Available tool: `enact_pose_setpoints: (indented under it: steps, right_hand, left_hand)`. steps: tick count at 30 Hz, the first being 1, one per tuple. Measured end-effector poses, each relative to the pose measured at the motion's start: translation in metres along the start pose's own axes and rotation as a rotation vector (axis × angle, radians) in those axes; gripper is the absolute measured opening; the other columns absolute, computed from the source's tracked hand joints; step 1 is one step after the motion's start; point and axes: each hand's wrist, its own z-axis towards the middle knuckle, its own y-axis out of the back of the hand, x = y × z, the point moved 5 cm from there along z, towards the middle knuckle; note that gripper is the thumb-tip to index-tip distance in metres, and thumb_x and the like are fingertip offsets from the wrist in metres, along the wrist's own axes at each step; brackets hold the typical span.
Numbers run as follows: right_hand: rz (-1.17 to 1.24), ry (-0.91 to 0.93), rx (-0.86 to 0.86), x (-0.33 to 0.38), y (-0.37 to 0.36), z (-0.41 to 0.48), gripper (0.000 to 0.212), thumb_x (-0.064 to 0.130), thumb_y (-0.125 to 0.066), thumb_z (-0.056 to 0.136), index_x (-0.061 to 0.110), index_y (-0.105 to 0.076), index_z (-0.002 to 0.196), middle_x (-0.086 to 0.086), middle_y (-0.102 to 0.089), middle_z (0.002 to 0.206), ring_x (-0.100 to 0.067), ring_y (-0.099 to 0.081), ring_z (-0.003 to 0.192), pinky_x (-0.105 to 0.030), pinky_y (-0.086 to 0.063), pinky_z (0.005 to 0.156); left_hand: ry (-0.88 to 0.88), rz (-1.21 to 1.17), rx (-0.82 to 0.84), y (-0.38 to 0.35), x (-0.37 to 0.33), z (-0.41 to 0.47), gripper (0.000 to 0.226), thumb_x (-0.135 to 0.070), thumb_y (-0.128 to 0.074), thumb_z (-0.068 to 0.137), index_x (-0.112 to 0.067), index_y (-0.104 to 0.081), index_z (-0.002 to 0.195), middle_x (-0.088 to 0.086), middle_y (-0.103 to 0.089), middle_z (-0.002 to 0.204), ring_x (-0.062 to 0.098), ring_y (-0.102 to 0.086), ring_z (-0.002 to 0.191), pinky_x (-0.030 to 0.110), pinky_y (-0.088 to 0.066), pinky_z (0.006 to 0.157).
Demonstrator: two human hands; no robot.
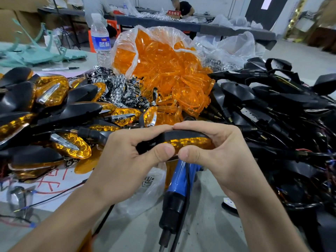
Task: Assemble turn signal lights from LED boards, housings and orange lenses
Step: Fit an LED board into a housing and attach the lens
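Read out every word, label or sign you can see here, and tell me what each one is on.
"不合格区": white characters on the red sign on the far table.
Water bottle: white characters on its blue label, too blurred to read surely.
White sheet at lower left: red handwritten strokes, partly covered, unreadable.
Turn signal light in the left hand and right hand: no text shows.

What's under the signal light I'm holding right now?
A blue electric screwdriver lies on the table below the signal light, which the left hand and right hand grip. Its top end is hidden behind them; loose screws sit beside it.
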Motion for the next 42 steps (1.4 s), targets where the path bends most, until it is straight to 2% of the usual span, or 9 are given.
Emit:
enact_pose_setpoints:
  steps: [5,10,14,18,21,25,32,37,42]
  right_hand:
    - [0.156,-0.042,0.024,0.001,0.007,-0.004,0.040,0.012,-0.071,0.089,0.012,-0.072,0.129,-0.020,-0.075,0.116,-0.040,-0.072,0.108,-0.052,-0.060,0.095]
    - [0.059,0.042,-0.050,0.000,0.004,-0.002,0.032,0.009,-0.071,0.090,0.010,-0.075,0.122,-0.016,-0.080,0.102,-0.034,-0.076,0.097,-0.038,-0.060,0.086]
    - [0.012,0.068,-0.068,0.000,0.002,-0.002,0.032,0.006,-0.073,0.089,0.011,-0.076,0.121,-0.014,-0.080,0.097,-0.034,-0.077,0.094,-0.040,-0.061,0.085]
    - [-0.018,0.072,-0.104,0.000,0.002,-0.003,0.034,0.005,-0.075,0.087,0.018,-0.078,0.118,-0.013,-0.080,0.089,-0.034,-0.077,0.086,-0.038,-0.061,0.081]
    - [-0.013,0.046,-0.133,0.000,0.000,-0.003,0.031,0.013,-0.078,0.085,0.022,-0.080,0.115,-0.024,-0.077,0.087,-0.048,-0.072,0.081,-0.052,-0.063,0.077]
    - [0.130,-0.056,-0.072,0.004,0.004,-0.004,0.035,0.018,-0.074,0.084,0.013,-0.078,0.119,-0.016,-0.079,0.103,-0.029,-0.076,0.096,-0.032,-0.060,0.082]
    - [0.295,-0.126,0.008,0.002,0.000,-0.005,0.045,0.039,-0.074,0.089,0.013,-0.075,0.126,-0.017,-0.073,0.125,-0.035,-0.068,0.120,-0.051,-0.055,0.103]
    - [0.380,-0.122,-0.060,-0.001,-0.004,-0.003,0.043,0.034,-0.081,0.081,0.009,-0.079,0.115,-0.018,-0.076,0.114,-0.032,-0.072,0.106,-0.042,-0.059,0.092]
    - [0.324,-0.126,-0.151,-0.001,0.001,-0.005,0.040,0.027,-0.075,0.079,0.001,-0.078,0.110,-0.024,-0.076,0.108,-0.038,-0.073,0.099,-0.050,-0.061,0.092]
  left_hand:
    - [-0.030,-0.047,-0.018,0.001,0.000,0.002,0.038,-0.043,-0.065,0.093,-0.035,-0.070,0.130,-0.021,-0.078,0.104,0.001,-0.072,0.090,0.007,-0.048,0.074]
    - [-0.011,0.106,-0.061,0.002,0.000,-0.003,0.048,-0.058,-0.072,0.081,-0.050,-0.067,0.129,-0.031,-0.074,0.106,-0.003,-0.071,0.097,0.010,-0.050,0.080]
    - [-0.008,0.140,-0.045,-0.001,-0.001,-0.004,0.042,-0.062,-0.066,0.084,-0.060,-0.061,0.126,-0.034,-0.071,0.110,-0.002,-0.071,0.099,0.022,-0.056,0.082]
    - [-0.009,0.038,-0.008,-0.001,-0.001,-0.001,0.038,-0.053,-0.066,0.090,-0.050,-0.064,0.127,-0.027,-0.073,0.111,-0.001,-0.073,0.096,0.008,-0.051,0.079]
    - [0.015,-0.107,0.046,-0.004,0.001,0.004,0.034,-0.045,-0.066,0.092,-0.044,-0.070,0.125,-0.015,-0.076,0.114,0.010,-0.074,0.100,0.015,-0.056,0.079]
    - [0.083,-0.325,0.145,-0.004,0.004,0.008,0.038,-0.051,-0.072,0.089,-0.040,-0.073,0.125,-0.002,-0.077,0.117,0.019,-0.074,0.105,0.023,-0.059,0.082]
    - [0.103,-0.459,0.142,-0.005,0.004,0.010,0.049,-0.044,-0.070,0.089,-0.026,-0.069,0.134,-0.007,-0.074,0.129,0.010,-0.068,0.122,0.016,-0.054,0.092]
    - [0.095,-0.474,0.137,-0.007,0.005,0.007,0.044,-0.031,-0.064,0.086,-0.040,-0.071,0.129,-0.012,-0.074,0.127,0.007,-0.068,0.120,0.014,-0.054,0.091]
    - [0.134,-0.440,0.100,-0.012,0.007,0.005,0.045,-0.036,-0.064,0.086,-0.035,-0.071,0.130,-0.009,-0.074,0.128,0.010,-0.068,0.122,0.016,-0.055,0.091]
